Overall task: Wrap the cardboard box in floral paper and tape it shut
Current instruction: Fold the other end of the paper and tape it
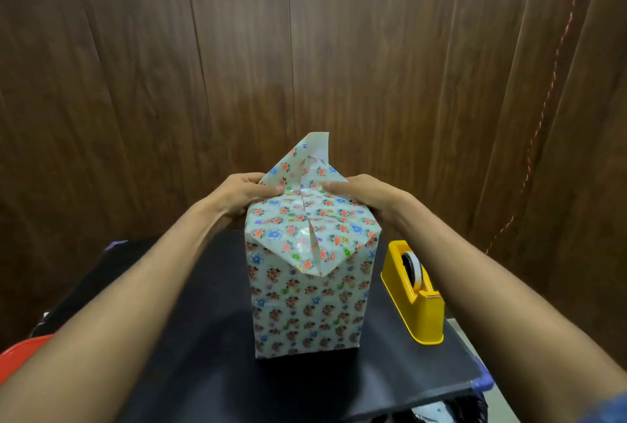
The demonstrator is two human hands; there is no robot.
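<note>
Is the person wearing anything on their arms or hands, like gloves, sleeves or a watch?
No. Both forearms are bare up to the picture's edge, and the left hand and right hand are ungloved. No watch, bracelet or ring shows, though parts of the fingers are hidden.

Item I see: cardboard box (310, 304), upright, floral paper (305, 219) covering it; far flap standing toward 12 o'clock.

- just one view, head-worn cam, wide angle, looking forward and down
- pretty close in, black table (210, 365) fills the near bottom
- faces a wood-panel wall (305, 49) at the far side
</note>
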